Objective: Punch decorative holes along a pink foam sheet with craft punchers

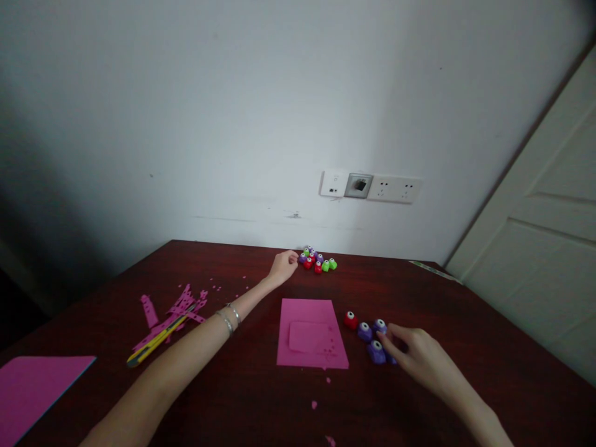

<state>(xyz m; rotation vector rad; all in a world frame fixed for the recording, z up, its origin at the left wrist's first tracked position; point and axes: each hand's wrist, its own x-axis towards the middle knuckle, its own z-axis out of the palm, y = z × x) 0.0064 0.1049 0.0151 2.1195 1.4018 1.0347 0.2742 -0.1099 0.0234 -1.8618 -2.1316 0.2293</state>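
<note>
Toward the back of the table my left hand (284, 267) is closed, its fingers curled at the left edge of a cluster of small red, green and purple craft punches (308, 263). Anything inside those fingers is hidden. On the right, my right hand (414, 347) has its thumb and forefinger closed on a purple craft punch (379, 325). Other purple punches (376, 352) and a red punch (350, 320) stand beside it. Between my arms lies a pink sheet (303, 310), with a smaller pink piece (307, 337) on it and several tiny cut-outs.
Left of my forearm, a yellow utility knife (156, 343) lies among punched pink strips (149, 311). Another pink sheet (41, 391) is at the front left. Pink scraps (314, 405) dot the dark red table (261, 403). A ruler-like strip (433, 269) lies by the wall.
</note>
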